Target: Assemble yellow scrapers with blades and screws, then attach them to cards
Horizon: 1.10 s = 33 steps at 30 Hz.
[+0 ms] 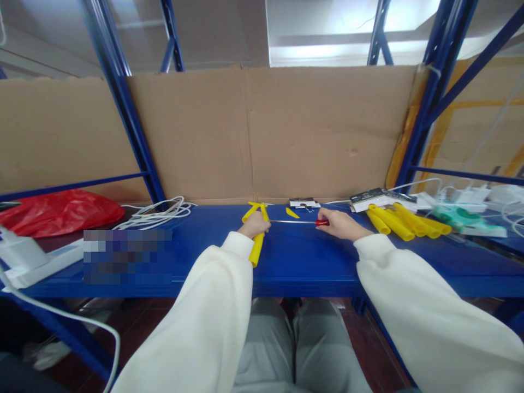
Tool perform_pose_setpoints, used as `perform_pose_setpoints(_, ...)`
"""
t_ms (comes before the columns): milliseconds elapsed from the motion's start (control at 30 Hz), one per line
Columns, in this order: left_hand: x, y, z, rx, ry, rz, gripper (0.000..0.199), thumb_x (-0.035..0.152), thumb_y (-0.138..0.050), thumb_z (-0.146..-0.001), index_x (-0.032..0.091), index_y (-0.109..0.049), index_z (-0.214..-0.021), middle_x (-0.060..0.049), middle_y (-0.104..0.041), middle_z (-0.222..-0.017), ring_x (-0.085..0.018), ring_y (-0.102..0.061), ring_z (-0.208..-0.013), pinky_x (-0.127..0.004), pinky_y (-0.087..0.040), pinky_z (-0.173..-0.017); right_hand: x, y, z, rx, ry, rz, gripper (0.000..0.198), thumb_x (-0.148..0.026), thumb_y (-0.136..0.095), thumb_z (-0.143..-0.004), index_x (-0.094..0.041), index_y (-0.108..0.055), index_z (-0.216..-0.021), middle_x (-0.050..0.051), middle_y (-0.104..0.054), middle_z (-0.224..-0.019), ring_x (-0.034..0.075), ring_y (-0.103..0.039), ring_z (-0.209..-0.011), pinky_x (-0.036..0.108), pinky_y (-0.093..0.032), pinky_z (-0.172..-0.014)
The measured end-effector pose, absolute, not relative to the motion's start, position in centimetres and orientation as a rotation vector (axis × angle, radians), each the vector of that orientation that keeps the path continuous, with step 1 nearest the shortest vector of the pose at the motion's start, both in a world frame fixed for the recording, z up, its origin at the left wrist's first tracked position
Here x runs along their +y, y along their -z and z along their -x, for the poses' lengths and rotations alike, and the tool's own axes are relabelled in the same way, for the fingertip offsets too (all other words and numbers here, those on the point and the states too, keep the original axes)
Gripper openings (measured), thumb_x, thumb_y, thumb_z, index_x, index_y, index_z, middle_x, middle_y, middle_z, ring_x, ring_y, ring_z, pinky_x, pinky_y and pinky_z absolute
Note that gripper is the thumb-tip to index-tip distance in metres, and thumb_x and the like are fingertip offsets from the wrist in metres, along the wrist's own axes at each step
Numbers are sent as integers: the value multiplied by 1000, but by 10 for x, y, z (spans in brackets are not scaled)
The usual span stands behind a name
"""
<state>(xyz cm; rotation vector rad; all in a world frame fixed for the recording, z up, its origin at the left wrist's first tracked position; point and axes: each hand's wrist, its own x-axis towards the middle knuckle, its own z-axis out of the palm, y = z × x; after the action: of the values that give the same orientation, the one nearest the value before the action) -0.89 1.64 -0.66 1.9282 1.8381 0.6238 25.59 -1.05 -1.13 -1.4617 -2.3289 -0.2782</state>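
Note:
My left hand (255, 224) is closed around a yellow plastic part (257, 251), a tube-like piece with a second arm branching off at its far end. In my right hand (338, 224) is the red handle of a screwdriver (322, 222). Its long metal shaft runs left, and the tip meets the yellow part by my left fingers; the exact contact is hidden. Just beyond the shaft lies a small curved yellow piece (292, 213). Tiny metal bits (310, 210), perhaps screws, are beside a small black and white box (302, 203).
Several yellow tubes (393, 222) lie at the right, near flat black and white packages (365, 199) and a green plastic bag (464, 219). Leftward are a coiled white cable (164, 213), a red bag (69, 213) and a power strip (49, 262). Cardboard (278, 136) walls the back.

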Motion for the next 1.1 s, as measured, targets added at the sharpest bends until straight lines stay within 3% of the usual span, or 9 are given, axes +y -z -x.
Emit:
perform_pose_setpoints(567,17,7,9,1797,-667,-1924,16,6,-52,-71,4,-69,-69,-14,-71,-73,-15,-63,-56,-20,-45,-48,-11,12,-254,-2390,258,1553,16,-30,-51,-91,-20,-64,-95,9,-72,-98,22,-66,-88,29,-44,-76)
perform_pose_setpoints(867,18,8,9,1808,-653,-1927,16,5,-52,-71,6,-67,-68,-11,-69,-69,-13,-61,-56,-18,-43,-48,-7,13,-254,-2388,69,1500,11,-30,-59,-85,-20,-60,-88,7,-70,-83,19,-64,-76,26,-43,-67)
perform_pose_setpoints(1100,18,8,9,1790,-666,-1932,16,5,-52,-71,5,-68,-68,-14,-70,-70,-15,-63,-56,-22,-46,-51,-3,16,-259,-2355,230,1413,10,-27,-62,-82,-21,-54,-84,5,-67,-80,18,-59,-70,26,-39,-62)
